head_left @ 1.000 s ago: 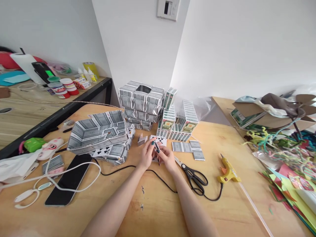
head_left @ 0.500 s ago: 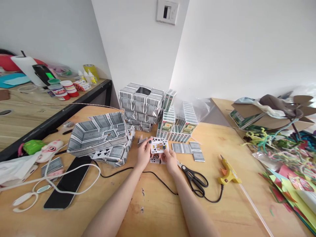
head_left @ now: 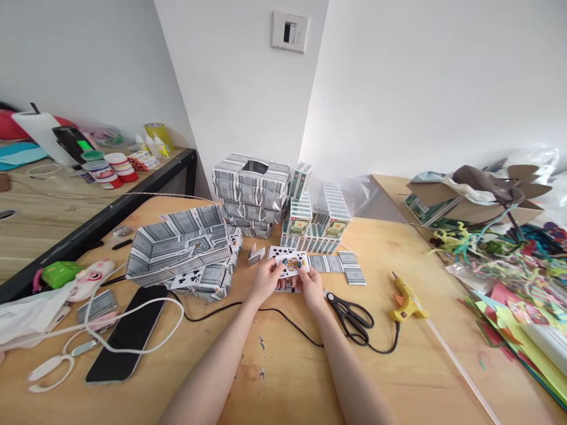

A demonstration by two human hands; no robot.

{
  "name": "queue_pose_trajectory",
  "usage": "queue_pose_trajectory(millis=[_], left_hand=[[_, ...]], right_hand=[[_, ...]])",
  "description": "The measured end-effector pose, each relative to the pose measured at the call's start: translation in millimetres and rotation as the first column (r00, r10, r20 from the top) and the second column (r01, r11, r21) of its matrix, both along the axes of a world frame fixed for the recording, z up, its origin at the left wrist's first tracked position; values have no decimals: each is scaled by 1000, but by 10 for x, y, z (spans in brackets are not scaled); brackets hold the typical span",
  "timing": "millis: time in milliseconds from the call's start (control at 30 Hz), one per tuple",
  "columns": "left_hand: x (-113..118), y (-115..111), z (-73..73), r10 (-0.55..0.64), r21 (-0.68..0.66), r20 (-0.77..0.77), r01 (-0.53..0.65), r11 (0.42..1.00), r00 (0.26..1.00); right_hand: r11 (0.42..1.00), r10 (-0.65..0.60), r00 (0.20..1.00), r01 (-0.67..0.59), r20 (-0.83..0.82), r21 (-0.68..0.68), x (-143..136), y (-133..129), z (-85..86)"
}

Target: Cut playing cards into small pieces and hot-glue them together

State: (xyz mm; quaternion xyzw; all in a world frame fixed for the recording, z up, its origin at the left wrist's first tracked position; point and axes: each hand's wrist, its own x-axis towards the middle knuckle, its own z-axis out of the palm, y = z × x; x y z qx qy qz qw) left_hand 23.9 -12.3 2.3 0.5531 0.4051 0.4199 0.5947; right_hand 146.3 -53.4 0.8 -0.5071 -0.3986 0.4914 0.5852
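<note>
Two hands meet on one face-up playing card [head_left: 292, 264]: the person's left hand [head_left: 264, 282] pinches its left end and the right hand [head_left: 312, 288] its right, thumbs on the printed face. The card lies between the fingertips, over spotted cards [head_left: 275, 252] that show just beyond the left hand. It should prove very light and springy, stiff enough to hold flat yet quick to crease if squeezed or bent hard; its coated face is probably slick, so a gentle grip at both short ends, thumb above and fingers below, looks best. Whether it is a single card or several held together cannot be made out. The fingers under it are mostly hidden, and the hands cover much of the cards beneath. Just to the right of the right hand, the scissors [head_left: 354, 316] have their tips out of sight. Beyond the left hand, a small folded card piece [head_left: 256, 255] is too small to read, while the forearms run off the lower edge.
</note>
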Motion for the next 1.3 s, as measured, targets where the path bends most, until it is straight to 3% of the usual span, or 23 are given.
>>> queue_pose_trajectory(millis=[100, 167, 233, 300, 367, 433, 633, 767, 967, 1133, 1300], left_hand=[[12, -4, -1, 7, -27, 17, -7, 1000, 1000], [17, 3, -6, 48, -41, 25, -47, 998, 999], [22, 13, -9, 86, -42, 32, -84, 996, 996], [26, 17, -9, 111, -37, 37, -110, 993, 993], [30, 15, -6, 132, -24, 32, -131, 991, 991], [34, 8, -2, 152, -6, 18, -152, 988, 988], [24, 8, -2, 166, 22, 3, -166, 986, 986], [-18, 48, -44, 198, 19, 6, -198, 980, 980], [-57, 67, -93, 193, 66, 6, -192, 979, 981], [-53, 47, -59, 200, 78, -8, -199, 977, 980], [-61, 37, -8, 237, 52, 24, -238, 970, 971]], right_hand=[[998, 48, 984, -41, 172, -39, 119, -119, 139], [997, 64, 920, -39, 388, -71, 272, -268, 253], [994, 89, 737, -20, 670, -109, 460, -466, 354], [988, 89, 532, 62, 842, -143, 654, -694, 412], [979, 133, 373, 95, 918, -181, 825, -917, 411], [962, 205, 269, 124, 941, -244, 960, -1097, 360], [950, 199, 206, 198, 958, -240, 1116, -1231, 192], [961, 172, 311, 155, 935, -229, 1071, -1206, 205], [947, 134, 615, 152, 777, -283, 1006, -1210, 301], [921, 177, 875, 14, 451, -389, 889, -1127, 368], [940, 112, 988, -70, 109, -333, 539, -1156, 351]])
